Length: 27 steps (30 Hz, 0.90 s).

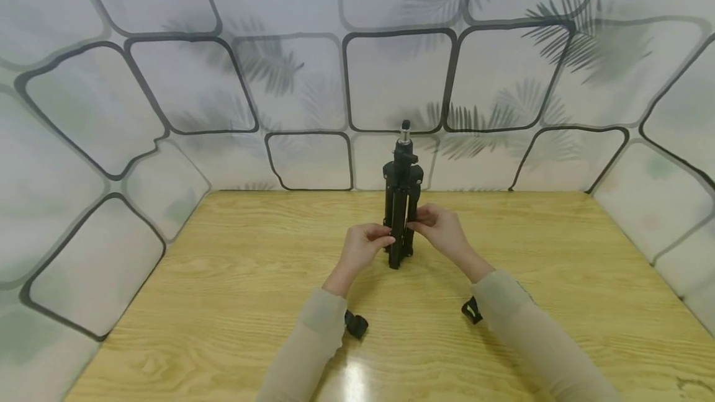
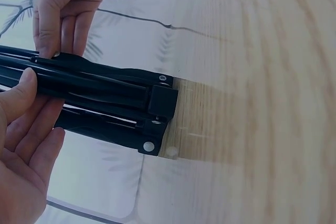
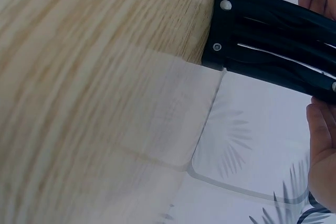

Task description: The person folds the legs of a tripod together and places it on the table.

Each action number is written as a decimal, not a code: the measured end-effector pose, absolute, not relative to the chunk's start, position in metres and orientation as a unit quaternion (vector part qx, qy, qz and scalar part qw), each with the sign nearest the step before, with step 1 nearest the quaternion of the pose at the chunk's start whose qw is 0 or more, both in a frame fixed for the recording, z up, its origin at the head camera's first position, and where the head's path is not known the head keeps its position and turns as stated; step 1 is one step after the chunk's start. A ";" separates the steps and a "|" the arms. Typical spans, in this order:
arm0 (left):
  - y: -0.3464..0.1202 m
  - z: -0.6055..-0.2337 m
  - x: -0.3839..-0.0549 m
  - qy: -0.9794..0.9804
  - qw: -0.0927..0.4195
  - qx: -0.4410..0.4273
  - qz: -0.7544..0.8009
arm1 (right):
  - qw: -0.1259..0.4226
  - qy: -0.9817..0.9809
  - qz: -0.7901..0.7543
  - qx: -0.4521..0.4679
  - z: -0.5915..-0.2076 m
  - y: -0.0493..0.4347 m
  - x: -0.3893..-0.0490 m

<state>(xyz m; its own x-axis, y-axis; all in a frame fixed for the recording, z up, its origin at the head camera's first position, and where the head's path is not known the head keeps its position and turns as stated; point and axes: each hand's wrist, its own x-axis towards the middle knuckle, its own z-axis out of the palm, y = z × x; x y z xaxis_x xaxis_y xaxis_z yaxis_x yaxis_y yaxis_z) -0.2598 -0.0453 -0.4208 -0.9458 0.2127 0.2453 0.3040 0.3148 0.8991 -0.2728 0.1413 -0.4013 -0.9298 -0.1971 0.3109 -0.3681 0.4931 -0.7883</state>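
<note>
A folded black light stand is upright near the back of the table, with a silver spigot and black tip at its top. Its lower end meets the wood in both wrist views. From the left, my left hand pinches a leg between thumb and fingers; in the left wrist view the thumb lies along the black tube. My right hand grips the opposite side with thumb and fingertips. Part of those fingertips is hidden behind the legs in the head view.
The light wood table reaches back to a pale wall covering with dark outlines and leaf prints. Small black pieces show beside the left sleeve and the right sleeve; what they are I cannot tell.
</note>
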 end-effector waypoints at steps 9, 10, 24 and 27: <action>-0.050 -0.423 -0.262 -0.803 0.046 -0.154 -0.574 | 0.095 -0.864 0.466 0.165 -0.402 0.142 -0.272; -0.050 -0.422 -0.262 -0.803 0.045 -0.153 -0.574 | 0.096 -0.865 0.465 0.164 -0.402 0.142 -0.272; -0.053 -0.424 -0.263 -0.807 0.054 -0.159 -0.567 | 0.113 -0.863 0.464 0.164 -0.403 0.141 -0.266; -0.054 -0.424 -0.264 -0.805 0.062 -0.163 -0.567 | 0.121 -0.865 0.458 0.165 -0.402 0.141 -0.264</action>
